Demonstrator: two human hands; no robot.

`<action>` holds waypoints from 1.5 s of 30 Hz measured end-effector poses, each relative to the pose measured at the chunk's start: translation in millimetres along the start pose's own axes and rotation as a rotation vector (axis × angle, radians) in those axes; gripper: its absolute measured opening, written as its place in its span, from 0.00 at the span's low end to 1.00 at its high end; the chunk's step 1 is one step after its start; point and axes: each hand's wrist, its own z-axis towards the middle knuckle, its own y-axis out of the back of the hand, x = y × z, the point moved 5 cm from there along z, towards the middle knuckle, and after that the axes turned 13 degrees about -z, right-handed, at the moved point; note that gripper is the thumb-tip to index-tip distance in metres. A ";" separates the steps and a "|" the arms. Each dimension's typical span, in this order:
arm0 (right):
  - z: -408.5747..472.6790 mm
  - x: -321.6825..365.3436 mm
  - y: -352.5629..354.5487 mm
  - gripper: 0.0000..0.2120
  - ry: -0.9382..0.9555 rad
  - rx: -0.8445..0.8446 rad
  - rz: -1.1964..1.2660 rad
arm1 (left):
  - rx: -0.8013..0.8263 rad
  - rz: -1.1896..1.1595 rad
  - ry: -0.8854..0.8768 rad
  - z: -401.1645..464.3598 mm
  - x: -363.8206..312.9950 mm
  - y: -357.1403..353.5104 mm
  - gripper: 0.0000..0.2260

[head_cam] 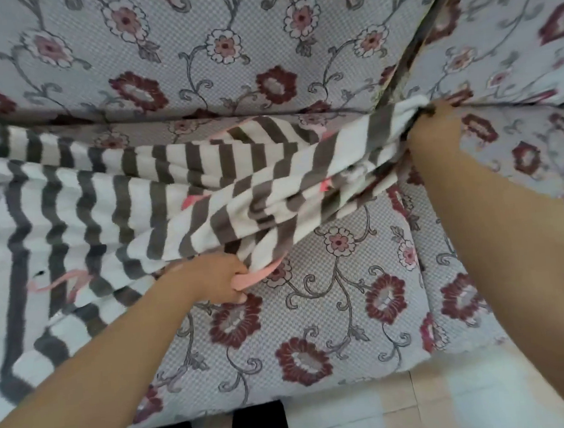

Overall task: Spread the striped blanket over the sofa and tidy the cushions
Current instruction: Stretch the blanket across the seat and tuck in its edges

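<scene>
Spreading striped blanket (pixel 111 207) over sofa (pixel 316 329): left hand (pixel 216 279) grip pinches front edge at 6 o'clock, right hand (pixel 435 127) grip clutches corner at 2 o'clock. Blanket covers left half only; pull both rightward evenly, keep taut.

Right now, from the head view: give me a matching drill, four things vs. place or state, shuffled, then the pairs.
Things:
1. left hand
2. right hand
3. grey-and-white striped fleece blanket
4. pale tiled floor

States:
A. stretched across the left part of the floral sofa seat
B. grips the blanket's pink-trimmed lower edge
C. below the sofa's front edge
D. holds the blanket's corner at the seam where the sofa cushions meet

Pairs: 1-B, 2-D, 3-A, 4-C
</scene>
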 end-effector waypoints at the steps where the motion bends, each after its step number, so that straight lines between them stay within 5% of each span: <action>1: -5.8 -12.7 -14.9 0.12 -0.002 0.074 -0.058 | 0.077 0.042 0.034 7.8 0.2 -11.1 0.11; 5: -46.8 -44.5 -62.3 0.18 0.105 0.336 0.173 | 0.218 -0.048 0.086 31.9 -10.8 -33.2 0.10; 7: -66.2 -56.1 -77.1 0.16 0.130 0.495 0.259 | -0.059 -0.192 -0.017 46.1 -24.6 -16.9 0.03; 10: -99.1 -50.0 -91.2 0.16 0.172 0.784 0.430 | -0.680 -0.610 -0.016 58.4 -38.4 28.7 0.07; 13: -132.0 -38.3 -101.4 0.22 0.324 0.923 0.386 | -0.594 -1.168 0.130 97.5 -61.9 44.6 0.20; 17: -178.0 -31.0 -117.8 0.18 0.584 1.167 0.300 | -0.603 -0.897 0.207 123.3 -78.3 62.1 0.20; 19: -178.0 -41.0 -120.9 0.14 0.488 1.146 0.407 | -0.711 -0.909 0.275 117.2 -60.0 67.6 0.17; 22: -154.1 -68.9 -127.0 0.12 0.211 0.890 0.502 | -0.987 -0.931 0.430 81.9 8.2 78.6 0.20; 25: -141.9 -82.0 -141.6 0.18 0.170 0.754 0.324 | -1.025 -0.695 0.722 25.9 94.9 77.8 0.26; 28: -149.9 -65.7 -169.0 0.19 0.179 0.820 0.282 | -1.012 -0.296 1.033 -20.7 138.0 75.1 0.35; 31: -173.3 -31.3 -199.6 0.24 0.255 0.879 0.220 | -1.118 -0.040 0.615 -10.4 118.2 90.4 0.26; 33: -193.1 -2.5 -217.1 0.28 0.304 0.923 0.270 | -1.014 -0.168 0.339 14.8 94.4 88.6 0.23; 37: -220.9 35.3 -233.6 0.19 0.370 0.876 0.342 | -0.672 -0.129 0.389 49.6 70.5 69.5 0.30; 41: -209.5 37.2 -219.7 0.03 0.305 0.708 0.399 | -0.865 -0.045 0.318 22.1 88.2 94.7 0.16; 45: -179.4 29.4 -174.7 0.09 0.107 0.587 0.621 | -0.970 0.091 0.322 -5.2 68.3 151.7 0.21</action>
